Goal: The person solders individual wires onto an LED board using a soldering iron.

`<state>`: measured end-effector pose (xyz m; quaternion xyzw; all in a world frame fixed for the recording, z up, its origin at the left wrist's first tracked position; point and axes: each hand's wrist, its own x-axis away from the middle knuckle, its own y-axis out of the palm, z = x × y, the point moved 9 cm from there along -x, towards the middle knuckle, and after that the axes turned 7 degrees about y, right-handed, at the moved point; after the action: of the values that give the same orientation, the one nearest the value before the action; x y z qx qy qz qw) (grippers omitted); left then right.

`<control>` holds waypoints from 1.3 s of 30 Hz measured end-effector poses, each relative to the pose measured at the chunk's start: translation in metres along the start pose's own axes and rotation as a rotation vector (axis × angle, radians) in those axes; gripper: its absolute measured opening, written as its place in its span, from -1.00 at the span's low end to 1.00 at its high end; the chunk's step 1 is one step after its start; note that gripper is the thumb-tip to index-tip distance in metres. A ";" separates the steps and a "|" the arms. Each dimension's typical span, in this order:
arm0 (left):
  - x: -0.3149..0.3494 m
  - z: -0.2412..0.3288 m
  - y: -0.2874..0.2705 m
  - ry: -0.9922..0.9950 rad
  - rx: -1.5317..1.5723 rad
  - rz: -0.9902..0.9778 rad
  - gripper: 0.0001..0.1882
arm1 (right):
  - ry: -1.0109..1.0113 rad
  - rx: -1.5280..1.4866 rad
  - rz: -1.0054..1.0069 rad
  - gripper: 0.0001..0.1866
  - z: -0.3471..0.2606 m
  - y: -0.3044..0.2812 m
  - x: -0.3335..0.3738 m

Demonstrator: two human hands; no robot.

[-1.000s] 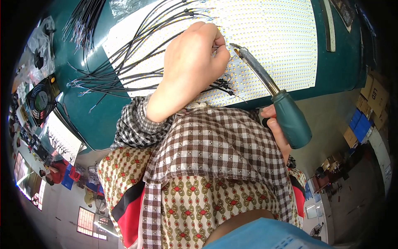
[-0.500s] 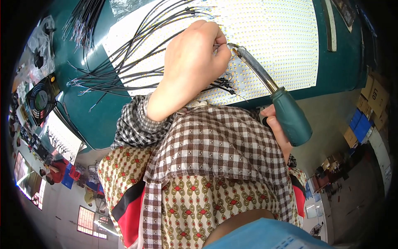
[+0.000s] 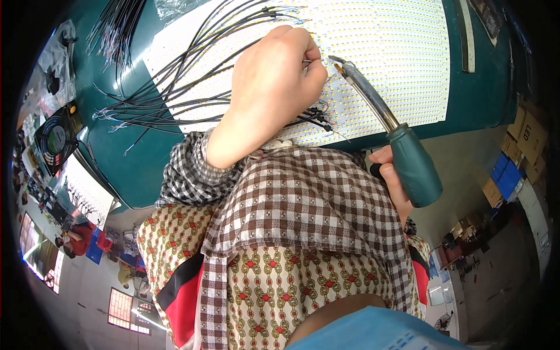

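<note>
A white sheet of LED boards [image 3: 385, 64], dotted with rows of small yellowish chips, lies on the green table. My left hand [image 3: 271, 79] is over it, thumb and fingertips pinched on the end of a thin black cable, mostly hidden by the hand. More black cables [image 3: 201, 99] with bared wire ends fan out across the sheet on both sides of that hand. My right hand [image 3: 396, 184] grips a soldering iron [image 3: 415, 163] with a green handle, largely hiding the fingers. Its bent metal tip is just right of my left fingertips, apart from them.
At the far left of the table [image 3: 137, 181] hangs a bundle of black cables [image 3: 116, 29]. Clear plastic bags [image 3: 55, 61] and a small black fan [image 3: 56, 139] are by the left edge. A pale strip [image 3: 466, 41] lies at the right; cardboard boxes [image 3: 528, 134] stand beyond.
The soldering iron's tip has drawn back slightly to the right and up, away from my left fingertips. My left hand has barely moved and keeps its pinch.
</note>
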<state>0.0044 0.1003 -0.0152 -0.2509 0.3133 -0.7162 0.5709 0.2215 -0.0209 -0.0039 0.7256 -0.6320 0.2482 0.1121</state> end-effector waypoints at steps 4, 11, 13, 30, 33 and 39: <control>-0.001 0.000 -0.001 -0.017 0.035 0.009 -0.92 | -0.013 0.006 -0.018 -0.82 -0.001 0.002 -0.003; 0.002 0.000 -0.007 -0.036 0.022 0.018 -0.89 | -0.078 -0.015 -0.010 -0.85 -0.007 0.001 -0.010; 0.017 0.035 -0.036 0.275 -0.194 0.287 -0.80 | -0.107 0.030 -0.036 -0.85 -0.015 -0.006 -0.014; 0.025 -0.017 -0.008 -0.186 0.317 -0.122 -0.81 | -0.254 -0.196 0.148 -0.79 -0.009 -0.012 -0.015; 0.024 0.003 -0.029 0.124 -0.264 0.088 -0.85 | -0.226 -0.218 0.171 -0.79 -0.003 -0.013 -0.014; 0.020 0.003 -0.024 0.116 0.036 0.070 -0.95 | -0.234 -0.219 0.183 -0.76 -0.005 -0.013 -0.013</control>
<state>-0.0141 0.0835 0.0049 -0.1874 0.3414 -0.7147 0.5810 0.2325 -0.0052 -0.0040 0.6722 -0.7275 0.1008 0.0931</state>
